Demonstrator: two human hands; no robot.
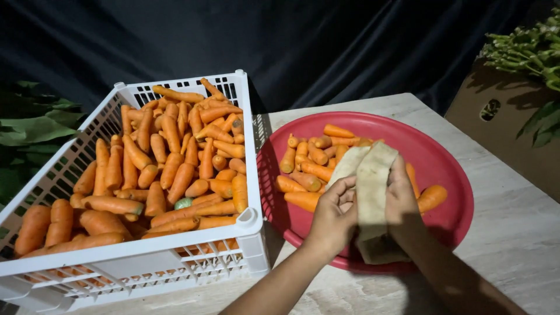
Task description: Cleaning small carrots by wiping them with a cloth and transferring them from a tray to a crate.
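bare tabletop (513, 233) right of red basin (449, 169), white crate (248, 175) wall touching its left, cardboard box (501, 122) beyond

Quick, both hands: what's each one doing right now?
Left hand: closed on the beige cloth.
Right hand: closed on the same cloth, over the red basin.

— Left on the tabletop (513, 233)?
— Crate (248, 221), filled with carrots (169, 169).
— Right of that?
— Basin (449, 175), touching the crate's side, with more carrots (306, 169) inside, toward its far left.
— Over the basin?
— Both hands, left hand (333, 213) beside right hand (402, 198), a folded cloth (372, 186) between them.
— Farther right?
— Cardboard box (501, 128), leafy stems (525, 49) on top.
— Behind everything?
— Draped backdrop (326, 41).
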